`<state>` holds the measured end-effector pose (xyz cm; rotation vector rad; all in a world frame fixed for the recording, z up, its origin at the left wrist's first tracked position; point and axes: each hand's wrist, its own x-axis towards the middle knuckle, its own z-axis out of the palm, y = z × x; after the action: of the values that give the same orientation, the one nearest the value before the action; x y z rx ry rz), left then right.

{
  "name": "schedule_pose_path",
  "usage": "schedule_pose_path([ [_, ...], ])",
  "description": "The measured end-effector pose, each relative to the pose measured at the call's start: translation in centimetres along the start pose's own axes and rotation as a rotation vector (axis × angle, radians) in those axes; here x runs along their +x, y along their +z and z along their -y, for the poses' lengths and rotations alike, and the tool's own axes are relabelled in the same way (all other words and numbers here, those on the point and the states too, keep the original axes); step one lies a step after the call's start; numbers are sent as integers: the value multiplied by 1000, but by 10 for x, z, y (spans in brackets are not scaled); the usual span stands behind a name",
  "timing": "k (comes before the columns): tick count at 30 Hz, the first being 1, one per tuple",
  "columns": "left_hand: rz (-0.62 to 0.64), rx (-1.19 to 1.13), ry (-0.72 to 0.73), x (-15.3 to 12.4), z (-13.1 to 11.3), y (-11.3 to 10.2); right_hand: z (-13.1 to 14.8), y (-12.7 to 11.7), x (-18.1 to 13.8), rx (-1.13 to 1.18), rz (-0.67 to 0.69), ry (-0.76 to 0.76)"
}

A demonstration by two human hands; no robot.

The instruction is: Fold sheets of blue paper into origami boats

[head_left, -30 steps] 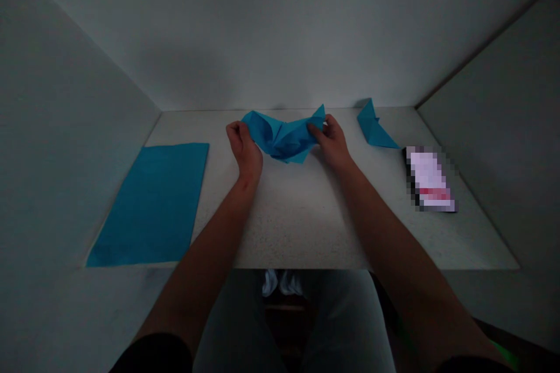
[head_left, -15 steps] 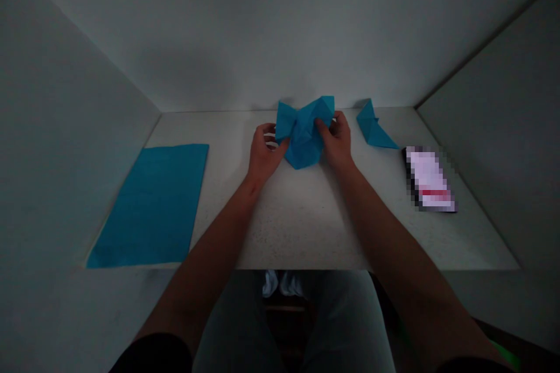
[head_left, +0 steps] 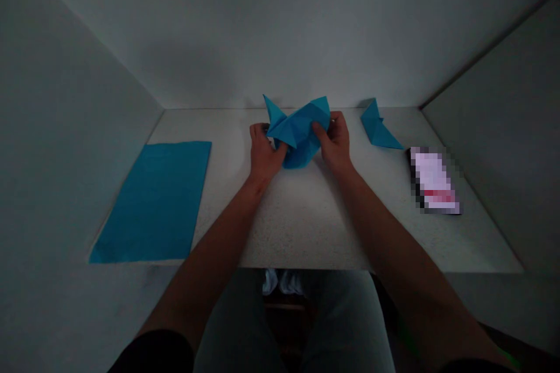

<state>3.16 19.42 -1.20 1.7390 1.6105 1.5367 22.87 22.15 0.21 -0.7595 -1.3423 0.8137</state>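
L hand & R hand both pinch crumpled blue folded-paper piece, held at white table's far centre. Small blue folded paper shape at 3 o'clock; flat blue paper sheet at 8 o'clock.

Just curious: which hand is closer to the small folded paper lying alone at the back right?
Right. The right hand is left of the small folded paper; the left hand is farther left, across the blue paper both hold.

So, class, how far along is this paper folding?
Done: one folded blue figure sits far right on the table. In hand: left hand and right hand grip a half-folded blue paper, creased, points up. Left: flat blue paper on the left lies unfolded.
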Motion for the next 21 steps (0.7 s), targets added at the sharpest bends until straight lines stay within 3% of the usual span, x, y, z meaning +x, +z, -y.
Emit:
schedule_pose_path([
  [6, 32, -152, -141, 2, 2, -3, -6, -7, 3, 20, -21, 82],
  [14, -109, -429, -180, 11, 7, -2, -19, -23, 9, -27, -54, 154],
  [17, -165, -417, -159, 11, 6, -3, -14, -17, 6, -55, 16, 189],
  [21, -237, -425, -128, 11, 3, -7, -1, -8, -3, -180, 250, 234],
])
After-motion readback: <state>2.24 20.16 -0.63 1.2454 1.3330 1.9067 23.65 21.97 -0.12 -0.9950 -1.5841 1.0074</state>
